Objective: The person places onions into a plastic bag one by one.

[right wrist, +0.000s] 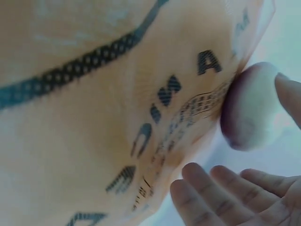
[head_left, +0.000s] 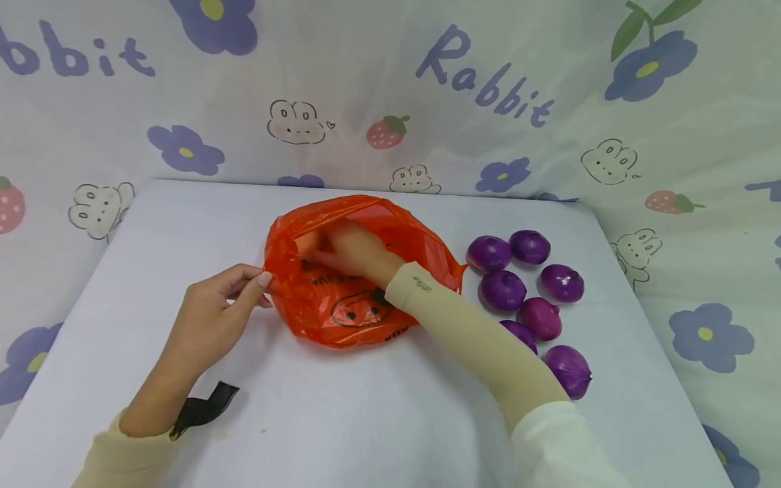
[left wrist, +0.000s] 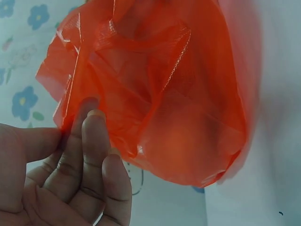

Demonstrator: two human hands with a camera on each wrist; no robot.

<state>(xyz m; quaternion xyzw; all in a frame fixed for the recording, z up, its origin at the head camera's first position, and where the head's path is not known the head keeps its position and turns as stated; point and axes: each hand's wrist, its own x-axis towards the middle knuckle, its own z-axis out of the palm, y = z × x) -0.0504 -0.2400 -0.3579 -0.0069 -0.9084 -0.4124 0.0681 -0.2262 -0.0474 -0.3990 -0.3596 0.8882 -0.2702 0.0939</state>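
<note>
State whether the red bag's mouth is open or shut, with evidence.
Open: in the head view, the red bag gapes, the right hand is inside it, and the left hand pinches it.

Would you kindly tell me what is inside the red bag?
The right hand is inside the red bag, near a rounded item; folds cover the bottom, so anything else there cannot be seen.

Head view shows bright, diffuse light with soft shadows on the tabletop (head_left: 366,407) and pinpoint glare on a purple onion (head_left: 561,285); left wrist view is dimmer, bluish; right wrist view is hazy, softly blurred.
</note>
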